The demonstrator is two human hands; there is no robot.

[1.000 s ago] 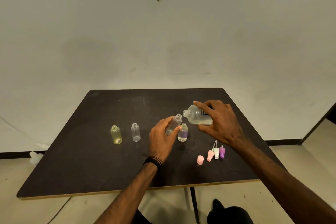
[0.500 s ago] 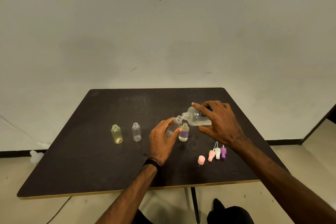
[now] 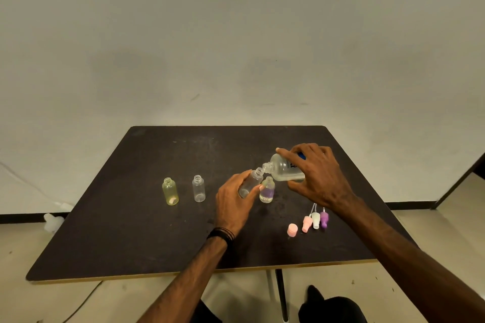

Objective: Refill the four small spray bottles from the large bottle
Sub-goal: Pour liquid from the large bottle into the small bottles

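Right hand (image 3: pixel 319 178) gripping large bottle (image 3: pixel 282 171) tipped, mouth meeting clear spray bottle (image 3: pixel 250 183) clasped tilted in left hand (image 3: pixel 233 203); purple-tinted bottle (image 3: pixel 267 190), clear bottle (image 3: pixel 198 188), yellow bottle (image 3: pixel 170 191) standing on table (image 3: pixel 131 231).

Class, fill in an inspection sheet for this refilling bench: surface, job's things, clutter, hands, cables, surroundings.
Surface: dark table, scuffed.
Job's things: large bottle tilted, mouth at the held small bottle; purple-tinted bottle, clear bottle and yellow bottle upright, uncapped; spray tops and pink cap lying loose.
Clutter: nothing seen.
Hands: left hand grips the small bottle; right hand grips the large bottle.
Cables: one on the floor.
Surroundings: plain wall.
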